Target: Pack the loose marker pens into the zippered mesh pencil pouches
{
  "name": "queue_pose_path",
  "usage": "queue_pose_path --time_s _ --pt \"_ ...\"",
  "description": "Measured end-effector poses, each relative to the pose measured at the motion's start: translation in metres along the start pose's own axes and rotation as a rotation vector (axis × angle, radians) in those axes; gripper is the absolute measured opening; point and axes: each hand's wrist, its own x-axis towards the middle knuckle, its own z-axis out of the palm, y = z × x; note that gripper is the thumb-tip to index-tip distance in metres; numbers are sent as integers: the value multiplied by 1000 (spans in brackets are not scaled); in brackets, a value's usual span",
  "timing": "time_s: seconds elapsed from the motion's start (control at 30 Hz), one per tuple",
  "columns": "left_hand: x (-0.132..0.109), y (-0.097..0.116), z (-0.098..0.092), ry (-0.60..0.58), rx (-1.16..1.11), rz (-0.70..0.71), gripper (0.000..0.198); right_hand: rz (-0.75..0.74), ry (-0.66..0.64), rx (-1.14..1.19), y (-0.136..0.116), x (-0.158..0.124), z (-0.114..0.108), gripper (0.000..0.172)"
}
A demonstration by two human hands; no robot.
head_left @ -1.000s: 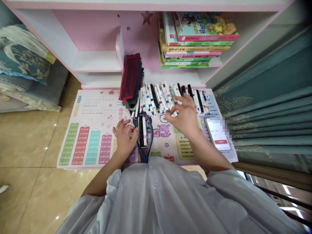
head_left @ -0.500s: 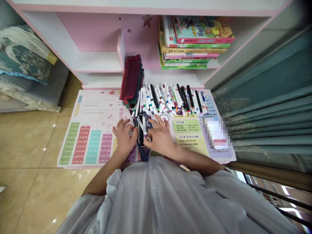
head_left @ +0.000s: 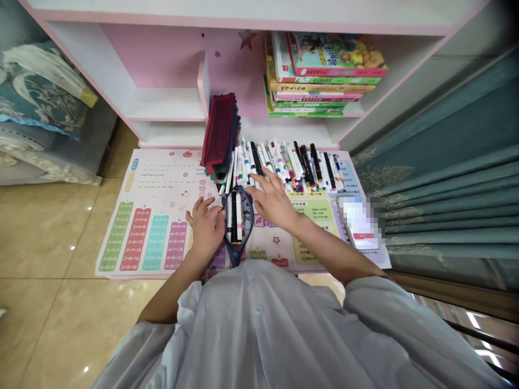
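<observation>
A dark blue pencil pouch [head_left: 239, 246] lies open on the printed desk mat [head_left: 162, 216] with three markers inside [head_left: 234, 215]. My left hand [head_left: 206, 229] grips the pouch's left edge and holds it open. My right hand [head_left: 274, 202] hovers just right of the pouch with fingers spread, holding nothing, its fingertips near the front of a long row of markers [head_left: 292, 162] laid side by side along the back of the mat.
A stack of dark red and green pouches [head_left: 220, 132] leans beside the markers. Books [head_left: 320, 70] fill the right cubby of the pink shelf [head_left: 162, 102]. A phone [head_left: 360, 227] lies at the mat's right edge, next to teal curtains [head_left: 446, 162].
My right hand carried a marker from the row to the pouch, dropped it in, and has moved back up toward the row, now holding nothing. The left hand stayed on the pouch.
</observation>
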Motion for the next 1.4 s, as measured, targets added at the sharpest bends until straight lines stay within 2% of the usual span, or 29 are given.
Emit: queue_pose_path --time_s 0.17,0.3,0.4,0.57,0.7,0.83,0.93,1.1,1.23,1.4 --pt "0 0 -2 -31 28 -5 19 -245 -61 -40 18 13 7 68" --pt "1 0 -5 -72 33 -5 20 -328 -63 -23 20 22 13 70" --pt "2 1 -9 -120 31 -10 20 -377 -60 -8 19 30 16 60" --pt "3 0 -14 -208 11 -17 19 -431 -54 63 21 34 16 24" --pt "4 -1 -18 -274 1 -11 20 -434 -61 171 23 26 14 14" --pt "8 3 -24 -324 -10 5 18 -405 -54 207 25 13 11 15" --pt "14 6 -29 -346 -7 38 18 -330 -23 194 28 1 8 14" --pt "27 0 -40 -295 -45 70 25 -142 24 168 39 -27 -3 14" --pt "38 -7 -51 -243 -37 125 26 -20 113 139 51 -52 -10 17" --pt "52 -8 -52 -262 83 234 35 75 198 88 61 -75 -11 18"
